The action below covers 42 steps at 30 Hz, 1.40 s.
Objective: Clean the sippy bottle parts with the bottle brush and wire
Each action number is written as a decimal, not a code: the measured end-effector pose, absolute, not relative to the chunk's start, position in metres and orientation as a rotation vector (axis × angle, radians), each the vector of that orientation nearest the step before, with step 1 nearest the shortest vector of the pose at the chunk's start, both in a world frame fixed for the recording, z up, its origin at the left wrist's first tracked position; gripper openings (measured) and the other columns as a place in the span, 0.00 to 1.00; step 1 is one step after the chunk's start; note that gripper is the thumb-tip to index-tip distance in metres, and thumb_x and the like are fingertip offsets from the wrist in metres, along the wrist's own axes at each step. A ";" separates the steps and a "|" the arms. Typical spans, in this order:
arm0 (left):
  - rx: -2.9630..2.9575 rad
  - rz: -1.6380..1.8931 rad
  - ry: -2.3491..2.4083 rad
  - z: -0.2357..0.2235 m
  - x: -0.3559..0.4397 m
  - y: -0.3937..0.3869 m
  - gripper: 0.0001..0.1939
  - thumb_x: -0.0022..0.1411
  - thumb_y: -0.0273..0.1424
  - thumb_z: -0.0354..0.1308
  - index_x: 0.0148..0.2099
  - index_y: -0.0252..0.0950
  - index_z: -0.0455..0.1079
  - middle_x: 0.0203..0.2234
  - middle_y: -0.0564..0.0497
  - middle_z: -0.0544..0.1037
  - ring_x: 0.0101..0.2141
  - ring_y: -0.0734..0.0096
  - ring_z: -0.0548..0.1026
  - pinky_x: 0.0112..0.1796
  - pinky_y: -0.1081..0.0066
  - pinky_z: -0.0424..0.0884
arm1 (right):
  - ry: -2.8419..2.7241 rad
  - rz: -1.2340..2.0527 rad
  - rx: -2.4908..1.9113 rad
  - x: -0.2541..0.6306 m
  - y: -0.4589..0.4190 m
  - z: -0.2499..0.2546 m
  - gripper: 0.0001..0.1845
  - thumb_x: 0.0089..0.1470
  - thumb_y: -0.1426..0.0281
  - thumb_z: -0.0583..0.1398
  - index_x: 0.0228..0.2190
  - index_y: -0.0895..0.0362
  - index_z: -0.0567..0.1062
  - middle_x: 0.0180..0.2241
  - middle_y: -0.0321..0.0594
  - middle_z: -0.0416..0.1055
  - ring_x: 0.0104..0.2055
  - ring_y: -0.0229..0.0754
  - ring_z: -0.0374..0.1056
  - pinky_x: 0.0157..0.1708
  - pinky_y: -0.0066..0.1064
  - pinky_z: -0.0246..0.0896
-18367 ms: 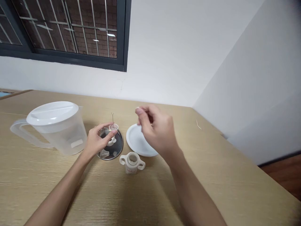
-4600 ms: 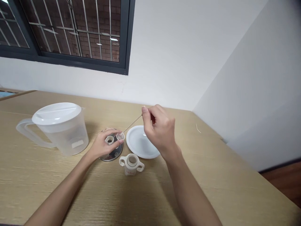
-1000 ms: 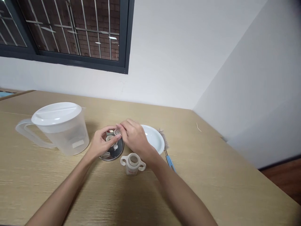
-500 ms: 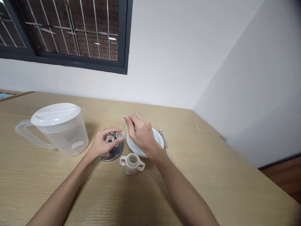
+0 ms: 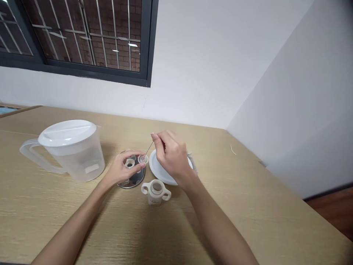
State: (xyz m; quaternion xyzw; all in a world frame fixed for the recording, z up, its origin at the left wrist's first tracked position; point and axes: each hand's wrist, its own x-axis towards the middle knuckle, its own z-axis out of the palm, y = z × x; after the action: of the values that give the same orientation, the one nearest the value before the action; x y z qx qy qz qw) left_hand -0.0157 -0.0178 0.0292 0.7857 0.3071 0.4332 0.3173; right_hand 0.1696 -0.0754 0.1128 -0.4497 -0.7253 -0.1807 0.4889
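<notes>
My left hand (image 5: 124,167) is closed with thumb and fingertips around a small round whitish translucent piece (image 5: 143,159), its opening facing up. Between the thumb and fingers of my right hand (image 5: 172,154) is a thin wire-like stick (image 5: 149,148), slanting down with its lower end at the round piece. Below my left hand lies a shiny round metal plate (image 5: 138,179) with a cream ring (image 5: 129,163) on it. A white dish (image 5: 158,171) sits partly hidden beneath my right hand. Nearer me stands an open two-handled baby bottle (image 5: 156,193).
A lidded translucent pitcher (image 5: 74,154) stands on the left of the wooden table (image 5: 248,206). Grey bristles (image 5: 193,162) show behind the dish. A thin pale strand (image 5: 233,149) lies at the right, and a barred window (image 5: 91,36) is at the back.
My right hand has moved slightly up and right with the thin stick, which slants more. My left hand keeps its hold on the round piece. The view has shifted slightly.
</notes>
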 end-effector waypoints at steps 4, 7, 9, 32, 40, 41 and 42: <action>2.078 1.144 0.802 0.029 -0.017 -0.018 0.19 0.55 0.39 0.66 0.48 0.40 0.77 0.44 0.45 0.80 0.46 0.58 0.77 0.50 0.61 0.70 | -1.745 -0.463 -1.087 0.172 -0.077 0.116 0.15 0.67 0.70 0.52 0.27 0.56 0.69 0.24 0.36 0.65 0.28 0.36 0.60 0.29 0.30 0.54; 2.101 1.141 0.810 0.029 -0.018 -0.018 0.19 0.56 0.38 0.65 0.49 0.40 0.76 0.44 0.46 0.80 0.46 0.59 0.76 0.49 0.62 0.70 | -1.736 -0.485 -1.072 0.173 -0.078 0.119 0.15 0.66 0.70 0.52 0.27 0.57 0.69 0.24 0.36 0.65 0.28 0.36 0.60 0.28 0.30 0.54; 2.141 1.131 0.819 0.030 -0.018 -0.018 0.19 0.56 0.38 0.65 0.50 0.41 0.76 0.45 0.46 0.80 0.46 0.59 0.76 0.49 0.63 0.70 | -1.735 -0.499 -1.061 0.175 -0.081 0.122 0.15 0.66 0.70 0.52 0.27 0.57 0.69 0.24 0.36 0.65 0.27 0.36 0.60 0.27 0.30 0.53; 2.316 1.108 0.867 0.033 -0.020 -0.016 0.17 0.58 0.39 0.64 0.49 0.41 0.74 0.45 0.48 0.80 0.46 0.61 0.75 0.50 0.61 0.66 | -1.660 -0.494 -1.054 0.179 -0.090 0.131 0.14 0.66 0.70 0.53 0.27 0.57 0.70 0.24 0.35 0.65 0.27 0.34 0.59 0.27 0.28 0.52; 2.209 1.143 0.820 0.030 -0.020 -0.017 0.18 0.57 0.37 0.66 0.50 0.42 0.74 0.44 0.48 0.79 0.46 0.62 0.76 0.49 0.64 0.68 | -1.689 -0.488 -1.008 0.170 -0.087 0.125 0.14 0.66 0.71 0.53 0.27 0.57 0.70 0.23 0.34 0.63 0.26 0.34 0.57 0.26 0.28 0.52; 2.180 1.154 0.819 0.028 -0.020 -0.017 0.18 0.57 0.37 0.66 0.50 0.42 0.74 0.44 0.48 0.79 0.46 0.62 0.76 0.49 0.64 0.68 | -1.699 -0.487 -0.998 0.167 -0.086 0.123 0.14 0.66 0.71 0.53 0.27 0.57 0.70 0.23 0.34 0.63 0.26 0.34 0.57 0.26 0.28 0.52; 2.155 1.167 0.819 0.027 -0.019 -0.017 0.18 0.57 0.37 0.66 0.50 0.42 0.74 0.44 0.48 0.79 0.45 0.63 0.76 0.48 0.64 0.69 | -1.705 -0.485 -0.989 0.165 -0.085 0.121 0.14 0.66 0.71 0.53 0.27 0.57 0.70 0.23 0.34 0.63 0.26 0.34 0.57 0.26 0.28 0.52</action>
State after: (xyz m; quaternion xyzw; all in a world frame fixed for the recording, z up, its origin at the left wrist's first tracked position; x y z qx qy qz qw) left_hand -0.0194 -0.0168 0.0270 0.8018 0.3047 0.4343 0.2751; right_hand 0.1649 -0.0850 0.1206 -0.4140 -0.7134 -0.2028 0.5278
